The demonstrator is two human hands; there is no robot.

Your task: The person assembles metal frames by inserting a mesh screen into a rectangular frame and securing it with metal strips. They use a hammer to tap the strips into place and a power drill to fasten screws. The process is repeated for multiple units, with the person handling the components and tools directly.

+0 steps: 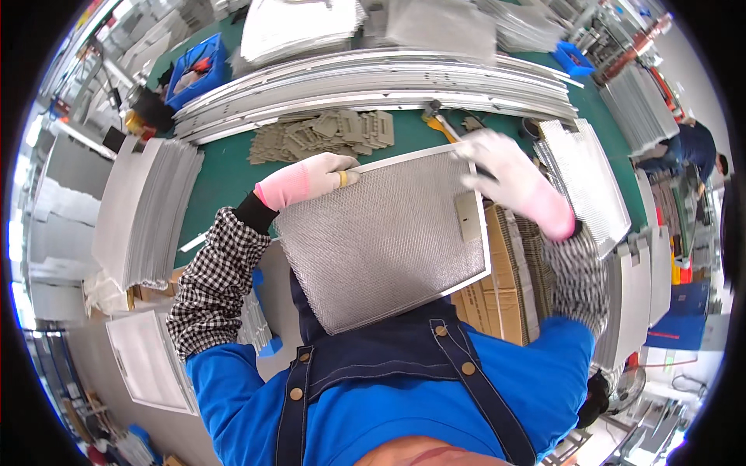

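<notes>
1. Nearest the camera, a blue shirt (365,415) and a dark apron (388,361) are showing, on the near side of the tan pile (326,133) of flat pieces.
2. The mesh panel (373,241) is sitting between that pile and the apron. Its long way is running left to right, with the right end tilting up toward the far side. Its shiny face is looking up, and a small grey plate (468,217) is sitting near its right end.
3. The left hand (311,177), just on the near side of the pile, is curling its gloved fingers closed over the panel's far edge.
4. The right hand (505,175), right of the pile, is spreading part open at the panel's far right corner; it is blurring, so I cannot tell if it is gripping.
5. Long metal strips (373,81) are lying behind the pile.
</notes>
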